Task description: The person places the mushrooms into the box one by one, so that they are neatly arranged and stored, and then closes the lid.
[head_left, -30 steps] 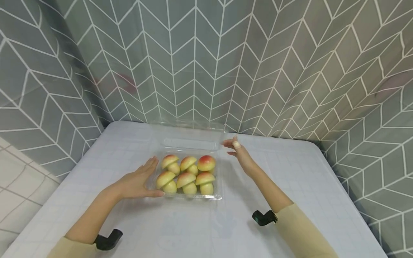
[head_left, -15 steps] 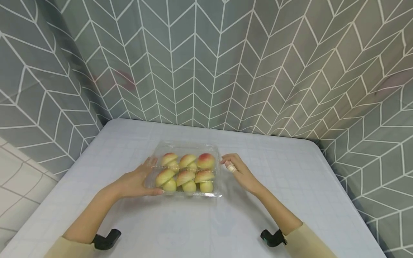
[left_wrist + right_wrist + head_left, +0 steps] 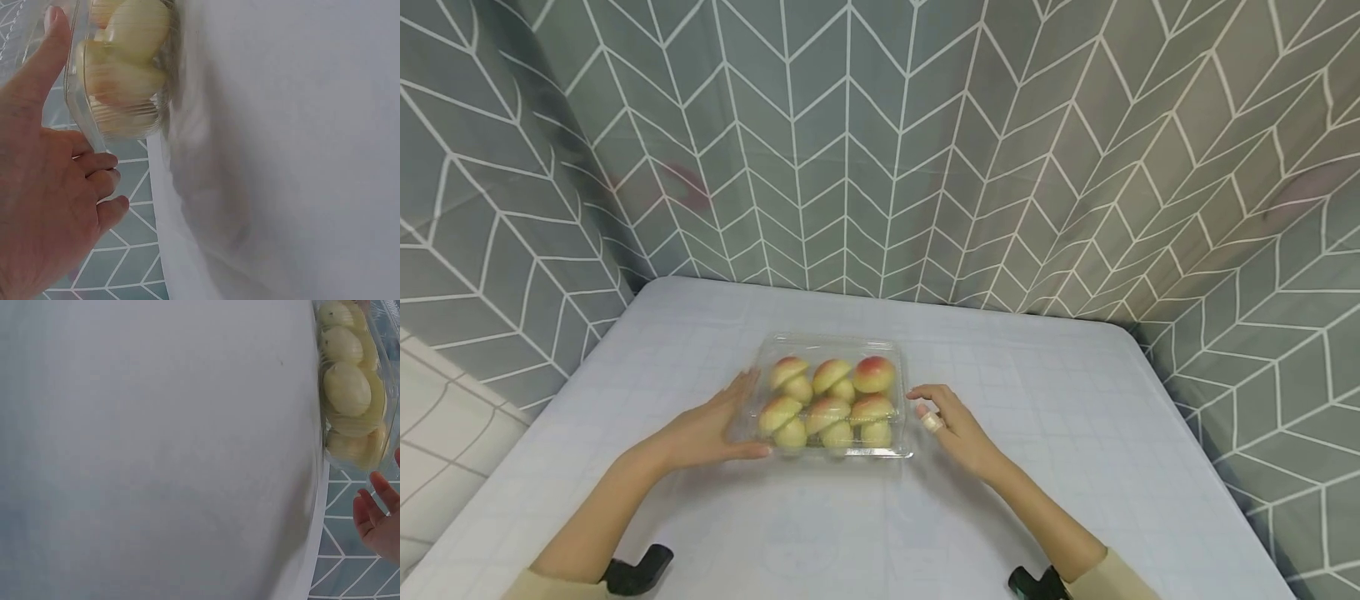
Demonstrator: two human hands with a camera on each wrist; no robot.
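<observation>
A clear plastic clamshell box point(image 3: 880, 453) sits on the table, holding several mushroom-shaped pieces point(image 3: 827, 412) with red-tinged yellow caps and pale stems. Its transparent lid point(image 3: 838, 343) lies over them. My left hand point(image 3: 703, 429) is spread against the box's left side, the thumb at the front left corner. In the left wrist view, that hand's thumb point(image 3: 44, 59) lies along the rim and the other fingers are beside the box's edge. At the right side, my right hand point(image 3: 958, 433) has loosely bent fingers, the index fingertip right at the lid's edge.
A white cloth covers the table point(image 3: 1037, 375). Grey curtains point(image 3: 887, 150) with white chevron lines stand behind and at both sides. White floor tiles point(image 3: 445, 442) show at the left. Each wrist wears a black camera, such as the left wrist camera point(image 3: 640, 571).
The lid has swung from standing open at the back to lying over the pieces. My right hand came forward with it, toward me. My left hand has stayed at the box's left side.
</observation>
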